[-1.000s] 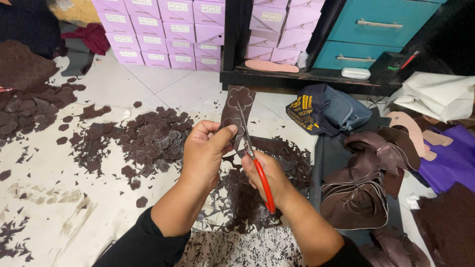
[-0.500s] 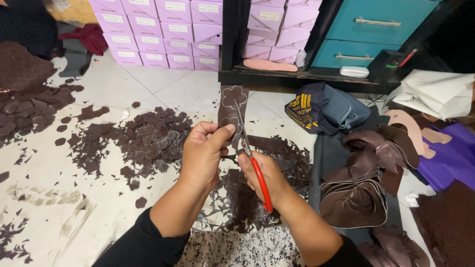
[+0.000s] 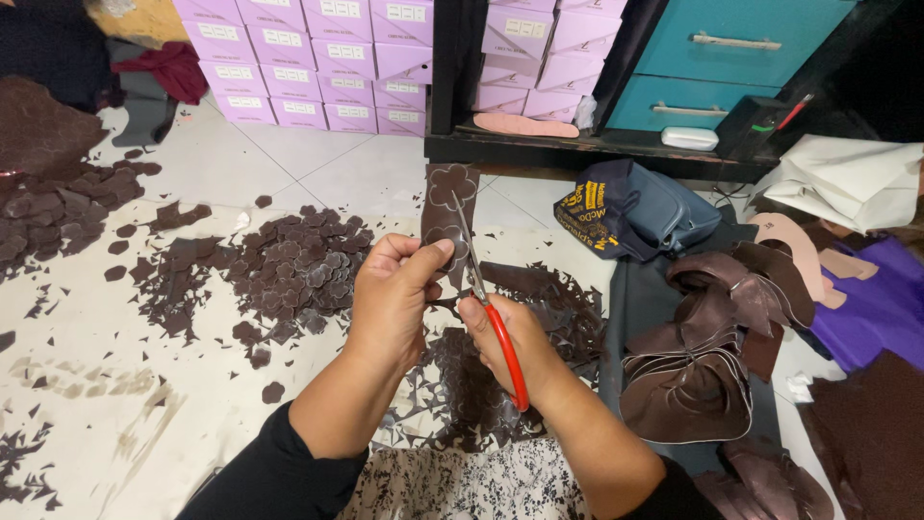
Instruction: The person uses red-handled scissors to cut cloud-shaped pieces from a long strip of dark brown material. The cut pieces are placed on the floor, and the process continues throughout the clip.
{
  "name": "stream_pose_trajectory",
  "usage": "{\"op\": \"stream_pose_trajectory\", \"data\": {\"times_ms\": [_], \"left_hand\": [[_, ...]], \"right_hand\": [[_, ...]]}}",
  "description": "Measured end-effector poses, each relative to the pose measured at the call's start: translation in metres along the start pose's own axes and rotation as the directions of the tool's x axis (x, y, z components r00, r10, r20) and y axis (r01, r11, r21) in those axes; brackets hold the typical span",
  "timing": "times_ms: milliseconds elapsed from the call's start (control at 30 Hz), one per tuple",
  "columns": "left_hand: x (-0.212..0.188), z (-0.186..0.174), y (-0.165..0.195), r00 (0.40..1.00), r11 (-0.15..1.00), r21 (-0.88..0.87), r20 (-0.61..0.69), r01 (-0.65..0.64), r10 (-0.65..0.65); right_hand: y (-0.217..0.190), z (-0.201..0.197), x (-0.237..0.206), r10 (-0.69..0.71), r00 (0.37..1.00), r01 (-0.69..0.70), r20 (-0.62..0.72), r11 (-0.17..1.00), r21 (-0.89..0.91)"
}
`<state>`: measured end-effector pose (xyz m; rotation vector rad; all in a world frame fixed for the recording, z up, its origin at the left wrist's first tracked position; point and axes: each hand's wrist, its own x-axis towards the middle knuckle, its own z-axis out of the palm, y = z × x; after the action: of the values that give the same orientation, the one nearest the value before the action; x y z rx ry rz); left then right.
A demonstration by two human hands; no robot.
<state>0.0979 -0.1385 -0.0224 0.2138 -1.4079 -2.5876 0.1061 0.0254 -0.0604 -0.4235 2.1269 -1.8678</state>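
Brown leather flower cut-outs (image 3: 298, 265) heaped on the floor (image 3: 318, 164) at left, too many to count: much cutting looks done. Centre: left hand (image 3: 395, 299) pinches one leather strip (image 3: 445, 217), two traced flowers showing uncut. Right hand (image 3: 510, 342) grips one pair of red-handled scissors (image 3: 491, 308), blades parted at the strip.

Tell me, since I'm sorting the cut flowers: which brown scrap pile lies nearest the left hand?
The middle pile of flower-shaped cutouts, just beyond the left hand; the far-left pile lies well away.
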Motion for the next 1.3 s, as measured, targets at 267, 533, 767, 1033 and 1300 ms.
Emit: {"op": "stream_pose_trajectory", "data": {"times_ms": [267,533,767,1033,1300], "left_hand": [[-0.001,-0.002,0.000,0.997,0.992,0.105,0.041,-0.065,0.061],[0.000,-0.003,0.001,0.993,0.991,0.095,0.080,-0.089,0.081],[0.000,-0.003,0.006,0.994,0.995,0.053,0.076,-0.081,0.077],[0.003,-0.006,0.010,0.997,0.999,0.014,0.071,-0.044,0.043],[0.007,-0.008,0.002,0.856,0.745,0.465,0.059,-0.478,0.513]], "right_hand": [[0.007,-0.008,-0.004,-0.073,0.995,0.076,0.062,0.996,-0.045],[0.001,-0.008,-0.004,-0.095,0.994,0.096,0.062,0.995,-0.019],[0.000,-0.007,-0.004,-0.067,0.993,0.061,0.100,0.997,0.056],[0.003,-0.007,-0.003,-0.076,0.993,0.078,0.090,0.997,-0.017],[0.011,-0.007,0.006,-0.154,0.987,0.138,-0.044,0.957,-0.254]]}}
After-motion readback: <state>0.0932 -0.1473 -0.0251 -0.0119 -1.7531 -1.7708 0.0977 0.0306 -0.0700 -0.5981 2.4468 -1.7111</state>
